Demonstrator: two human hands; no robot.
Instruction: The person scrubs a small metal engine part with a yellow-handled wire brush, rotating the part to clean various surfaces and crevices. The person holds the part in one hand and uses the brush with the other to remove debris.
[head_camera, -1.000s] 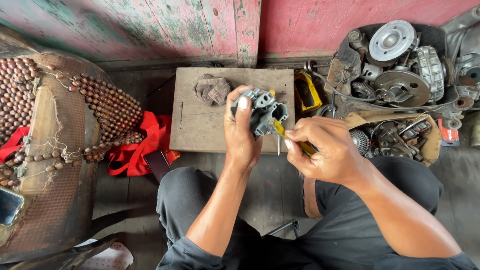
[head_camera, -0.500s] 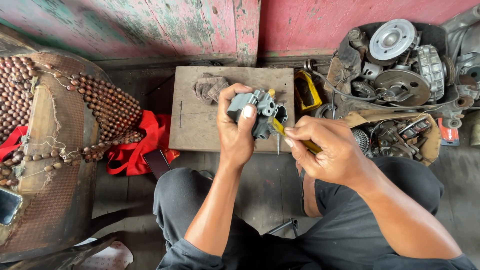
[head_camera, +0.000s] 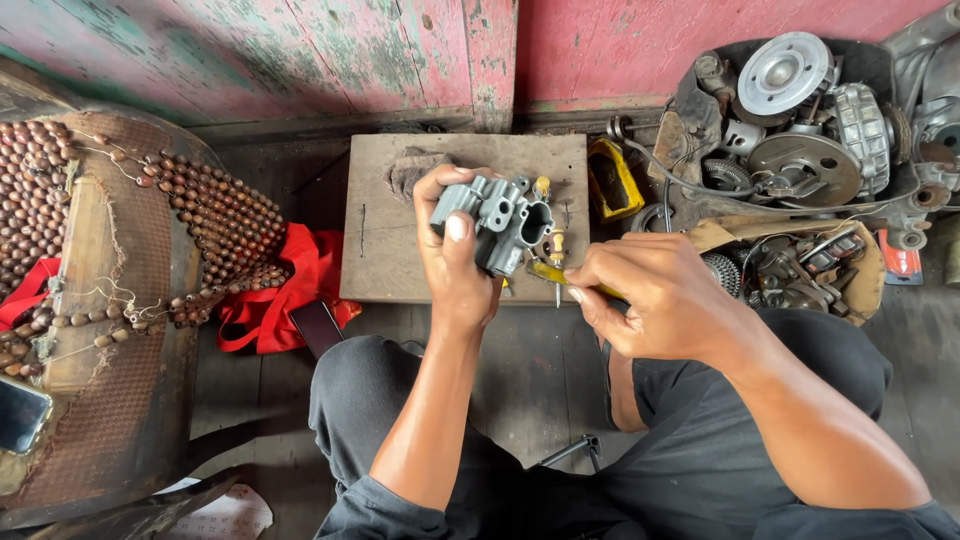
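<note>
My left hand (head_camera: 455, 265) grips a grey metal carburettor body (head_camera: 497, 220) and holds it up above a small wooden board (head_camera: 400, 250). My right hand (head_camera: 655, 295) is closed on a yellow-handled screwdriver (head_camera: 545, 272) whose tip points at the carburettor's lower right side. A second small screwdriver lies on the board just behind the part. A crumpled grey rag (head_camera: 410, 170) rests on the board's far left corner.
A pile of greasy engine parts (head_camera: 800, 120) fills a tub at the right. A yellow tin (head_camera: 612, 180) stands beside the board. A beaded seat cover (head_camera: 120, 250), red cloth (head_camera: 290, 290) and dark phone (head_camera: 318, 325) lie at the left. A painted wall is behind.
My left hand has turned the carburettor and lifted it slightly toward the left. My right hand with the screwdriver has stayed close under it.
</note>
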